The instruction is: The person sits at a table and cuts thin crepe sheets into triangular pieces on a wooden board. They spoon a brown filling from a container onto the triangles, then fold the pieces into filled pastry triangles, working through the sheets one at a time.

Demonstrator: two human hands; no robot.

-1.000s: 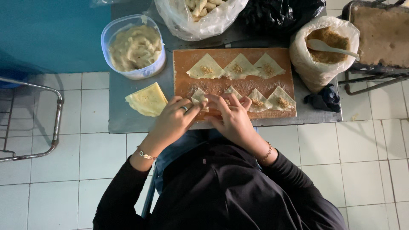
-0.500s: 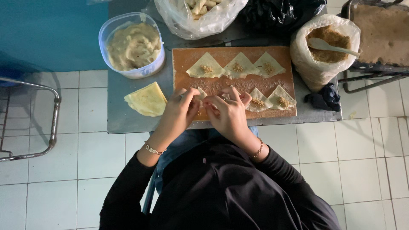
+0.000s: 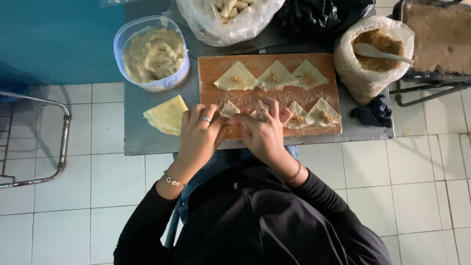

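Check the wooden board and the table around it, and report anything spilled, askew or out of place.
Nothing stands out. Pale crumbs or flour dust the wooden board between the rows of filled triangles, which lie evenly. A stack of wrappers sits on the metal table. Both hands, left and right, fold one wrapper.

Scene lit dimly and evenly; cool bluish cast seen over pale floor tiles (image 3: pixel 422 186). Soft shadow thrown beneath grey metal table (image 3: pixel 147 142) edge and along curved metal chair frame (image 3: pixel 63 142). Faint sheen noted on clear plastic bag (image 3: pixel 230 24) at top. Black sleeves and clothing rendered nearly without detail. Focus held fairly sharp at centre; slight softening and grain seen toward corners. Mild wide-angle bending shown in tile lines at edges.
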